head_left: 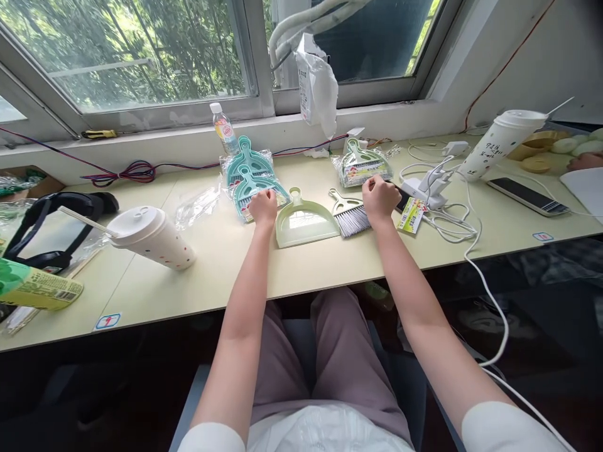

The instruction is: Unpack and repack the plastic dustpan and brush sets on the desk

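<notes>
My left hand [264, 207] is closed in a fist, with nothing showing in it. It is at the right edge of two teal dustpan-and-brush sets [254, 182] in clear wrapping. Right of that fist, a pale green dustpan [308, 229] lies flat, handle towards the window. Beside it lies a small green brush [351, 213] with grey bristles, partly hidden by my right hand [380, 199]. That hand is a fist too, with nothing visible inside. Just behind it is a wrapped green dustpan set [362, 164]. A yellow-green label card [411, 215] lies to its right.
A white cup with straw [146, 235] and a black strap headset [61, 226] stand left. Right are tangled white cables [452, 220], a power strip [426, 188], a phone [527, 196] and another cup [502, 144]. A bottle [223, 129] stands by the sill. Part of another person's hand shows far right.
</notes>
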Demonstrator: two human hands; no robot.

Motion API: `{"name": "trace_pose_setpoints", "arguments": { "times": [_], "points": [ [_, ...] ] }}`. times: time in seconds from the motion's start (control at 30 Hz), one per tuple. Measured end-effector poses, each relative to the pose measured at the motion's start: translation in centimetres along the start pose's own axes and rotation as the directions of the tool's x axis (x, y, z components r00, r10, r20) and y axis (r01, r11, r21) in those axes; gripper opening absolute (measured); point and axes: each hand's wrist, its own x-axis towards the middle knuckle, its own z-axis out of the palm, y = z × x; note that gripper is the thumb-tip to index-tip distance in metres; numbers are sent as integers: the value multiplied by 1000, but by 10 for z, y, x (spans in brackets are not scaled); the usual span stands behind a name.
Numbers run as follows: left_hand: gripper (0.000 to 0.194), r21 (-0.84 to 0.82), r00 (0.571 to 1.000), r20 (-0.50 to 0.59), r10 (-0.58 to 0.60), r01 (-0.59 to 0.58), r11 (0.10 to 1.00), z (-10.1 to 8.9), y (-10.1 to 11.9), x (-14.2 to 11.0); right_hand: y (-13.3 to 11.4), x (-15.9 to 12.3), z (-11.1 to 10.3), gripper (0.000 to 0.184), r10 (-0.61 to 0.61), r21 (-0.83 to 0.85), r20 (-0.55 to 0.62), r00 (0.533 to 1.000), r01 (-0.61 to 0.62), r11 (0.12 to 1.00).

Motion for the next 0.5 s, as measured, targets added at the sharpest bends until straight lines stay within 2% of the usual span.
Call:
{"name": "trace_pose_setpoints", "arguments": {
  "times": [0.13, 0.3, 0.37, 0.43, 0.5],
  "points": [
    [49, -99, 998, -10, -56, 55, 994, -2, -1, 1, 2, 1, 8, 43, -10, 35, -2, 1000, 10, 999],
    [51, -160, 998, -18, -63, 59, 985, -3, -1, 0, 6, 4, 13, 44, -37, 41, 100, 994, 33, 999],
    [57, -170, 998, -17, -59, 56, 984, -3, -1, -1, 7, 6, 13, 48, -30, 42, 102, 994, 26, 999],
    [62, -138, 999, -6, -48, 47, 989, -3, 0, -1, 9, 7, 12, 51, -8, 44, 82, 997, 5, 999],
    [65, -25, 999, 37, -3, 4, 1000, -2, 3, -2, 9, 8, 11, 50, -12, 44, 106, 994, 7, 999]
  ]
}}
